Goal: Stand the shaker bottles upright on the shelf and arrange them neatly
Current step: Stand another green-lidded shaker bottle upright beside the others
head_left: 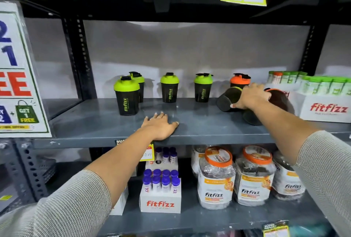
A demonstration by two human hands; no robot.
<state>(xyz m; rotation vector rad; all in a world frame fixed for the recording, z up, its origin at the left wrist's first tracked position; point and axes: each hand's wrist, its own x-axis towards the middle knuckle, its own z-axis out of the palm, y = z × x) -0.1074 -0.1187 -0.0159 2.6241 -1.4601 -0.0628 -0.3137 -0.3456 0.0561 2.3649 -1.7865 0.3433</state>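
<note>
On the grey shelf [199, 126] several black shaker bottles with green lids stand upright: one at the front left [126, 95], one behind it [137, 82], one in the middle [169, 87] and one further right [203, 87]. An orange-lidded shaker [240, 80] stands at the back right. In front of it a black shaker [228, 99] lies tipped over, and my right hand [250, 97] is closed over it. Another dark shaker [273, 105] lies on its side under my right wrist. My left hand [160, 125] rests flat on the shelf, fingers apart, holding nothing.
A white Fitfizz box [326, 107] of green-capped tubes fills the shelf's right end. A promotional sign [17, 77] stands at the left. On the lower shelf are a box of purple-capped tubes [160, 193] and several orange-lidded jars [216, 177]. Price tags hang above.
</note>
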